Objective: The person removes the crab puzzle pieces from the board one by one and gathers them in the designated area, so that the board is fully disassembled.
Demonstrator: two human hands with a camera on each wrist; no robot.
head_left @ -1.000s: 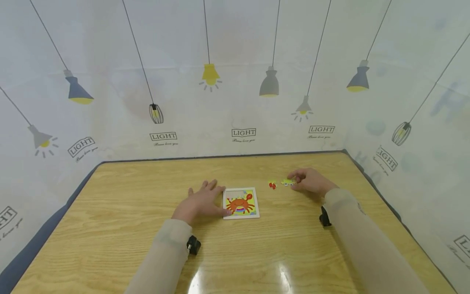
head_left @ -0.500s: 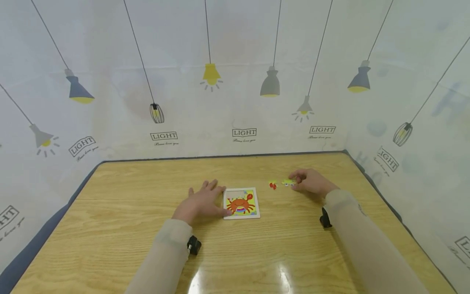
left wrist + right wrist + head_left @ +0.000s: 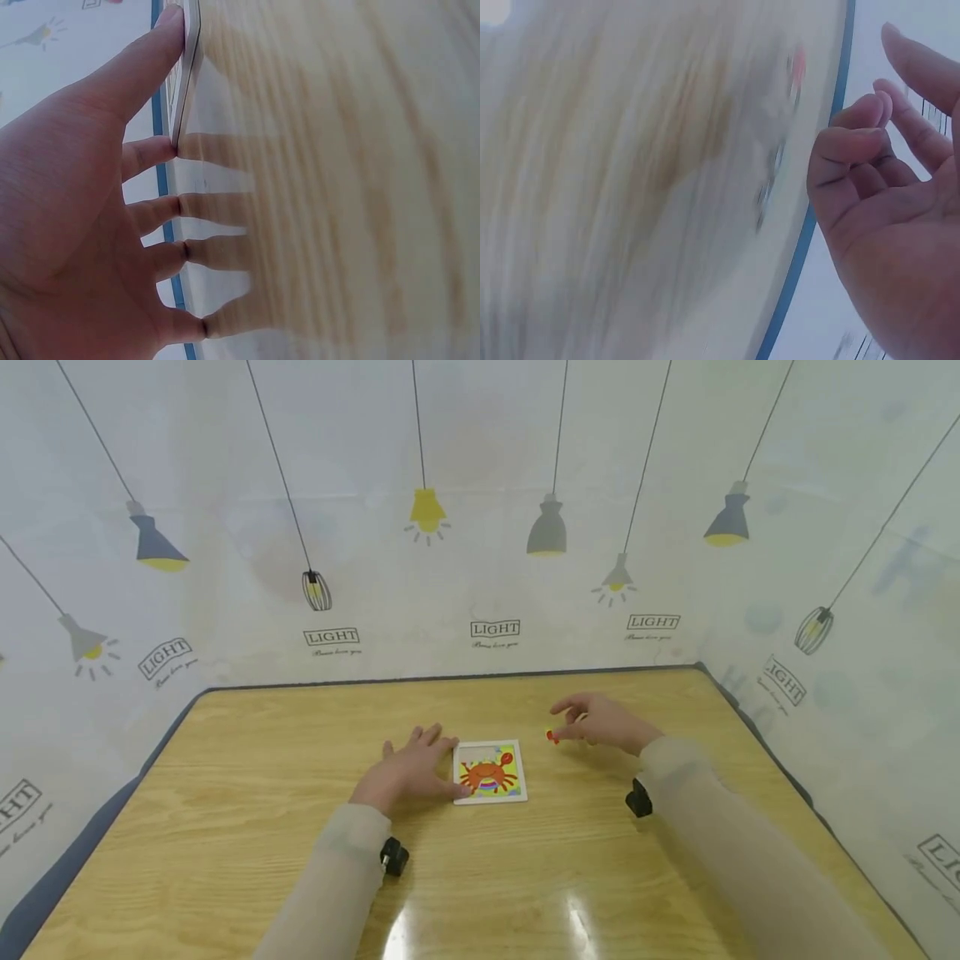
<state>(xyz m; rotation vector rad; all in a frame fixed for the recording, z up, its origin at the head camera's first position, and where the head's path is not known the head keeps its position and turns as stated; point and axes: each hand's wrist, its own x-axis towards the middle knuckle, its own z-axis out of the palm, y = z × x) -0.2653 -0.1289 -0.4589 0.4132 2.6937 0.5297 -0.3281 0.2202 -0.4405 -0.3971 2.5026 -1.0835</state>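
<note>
A square crab jigsaw puzzle [image 3: 489,775] in a white frame lies flat on the table, its upper-left part showing bare grey backing. My left hand [image 3: 405,775] is spread at the frame's left side, thumb over the lower-left corner and index fingertip by the upper-left. In the left wrist view, the fingertips rest on the table beside the puzzle's edge [image 3: 186,82]. My right hand [image 3: 611,723] hovers over a small red puzzle piece [image 3: 551,737], fingers loosely bent. The right wrist view shows nothing between its fingers, and a blurred second piece [image 3: 769,184] on the table.
The wooden table [image 3: 247,793] ends at a dark blue edge strip along the back and sides. White curtains [image 3: 480,552] printed with lamps stand behind it. Black camera units [image 3: 393,857] sit on both wrists.
My right hand has left the yellow piece with eyes and moved left to the red piece, hiding the yellow one in the head view. The left hand stays in place.
</note>
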